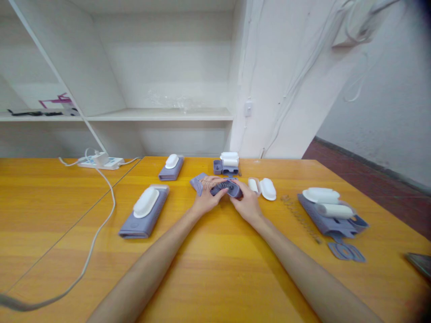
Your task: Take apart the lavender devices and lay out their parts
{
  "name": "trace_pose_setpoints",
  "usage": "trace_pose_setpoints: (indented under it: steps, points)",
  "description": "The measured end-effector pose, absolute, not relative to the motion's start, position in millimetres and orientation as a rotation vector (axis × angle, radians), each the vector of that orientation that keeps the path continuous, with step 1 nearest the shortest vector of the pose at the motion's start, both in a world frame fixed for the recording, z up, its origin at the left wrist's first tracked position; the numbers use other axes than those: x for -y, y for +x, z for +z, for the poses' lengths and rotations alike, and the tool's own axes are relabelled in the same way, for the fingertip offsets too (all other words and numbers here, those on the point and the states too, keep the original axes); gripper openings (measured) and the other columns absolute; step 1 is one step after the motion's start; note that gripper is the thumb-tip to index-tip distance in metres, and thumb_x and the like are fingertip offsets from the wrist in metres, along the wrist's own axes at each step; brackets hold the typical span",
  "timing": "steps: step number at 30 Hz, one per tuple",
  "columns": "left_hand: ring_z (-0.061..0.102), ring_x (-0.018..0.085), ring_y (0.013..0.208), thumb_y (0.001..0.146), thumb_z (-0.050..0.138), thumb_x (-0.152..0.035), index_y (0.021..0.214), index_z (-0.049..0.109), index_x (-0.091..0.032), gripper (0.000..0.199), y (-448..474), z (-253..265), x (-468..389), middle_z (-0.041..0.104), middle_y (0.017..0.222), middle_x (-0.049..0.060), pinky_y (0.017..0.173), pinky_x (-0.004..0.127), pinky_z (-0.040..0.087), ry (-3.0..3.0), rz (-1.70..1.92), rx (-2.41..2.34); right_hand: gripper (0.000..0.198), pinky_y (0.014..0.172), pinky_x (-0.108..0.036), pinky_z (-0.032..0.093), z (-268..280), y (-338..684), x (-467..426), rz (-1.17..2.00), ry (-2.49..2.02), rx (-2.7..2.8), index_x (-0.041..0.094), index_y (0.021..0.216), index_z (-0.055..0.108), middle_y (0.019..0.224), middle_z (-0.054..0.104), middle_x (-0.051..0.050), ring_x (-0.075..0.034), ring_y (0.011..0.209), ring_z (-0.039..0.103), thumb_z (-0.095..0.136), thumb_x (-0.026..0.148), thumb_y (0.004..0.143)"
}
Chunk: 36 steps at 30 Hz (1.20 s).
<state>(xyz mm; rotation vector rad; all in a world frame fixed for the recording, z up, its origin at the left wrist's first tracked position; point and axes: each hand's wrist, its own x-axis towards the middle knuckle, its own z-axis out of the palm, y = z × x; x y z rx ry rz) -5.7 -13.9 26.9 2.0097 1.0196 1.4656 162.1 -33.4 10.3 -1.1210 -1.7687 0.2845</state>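
My left hand (206, 201) and my right hand (248, 205) are closed around a grey-purple oval plastic housing (237, 192) near the middle of the table. A metal coil spring (220, 185) lies across the housing, close to my left thumb. Under and behind my left fingers is a flat grey-purple piece (195, 181); whether the hand touches it I cannot tell. Just right of my right hand are a white oval cap (268, 189) and a small white roller-like part (252, 185) in a clear cover. The hands partly hide the housing.
Grey-purple cases with white caps stand left (144, 211), back left (171, 167) and back centre (230, 162). On the right lie another parts set (326, 215), a long spring (301, 220) and flat rings (346, 252). A white cable (107, 215) runs from a power strip (111, 163).
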Motion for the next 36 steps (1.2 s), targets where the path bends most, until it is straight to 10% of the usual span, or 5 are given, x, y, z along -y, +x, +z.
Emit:
trace_pose_setpoints:
  steps: [36]
  points:
    - [0.055,0.022,0.097,0.086,0.046,-0.017,0.102,0.051,-0.019,0.017,0.5,10.9,19.9,0.060,0.099,0.008,0.086,0.042,0.045,2.485,1.727,-1.063,0.049,0.089,-0.035,0.046,5.8,155.2,35.0,0.050,-1.400,1.788,0.020,0.120,0.052,0.114,0.062,-0.008,-0.023,0.103,0.059,0.055,0.017,0.071]
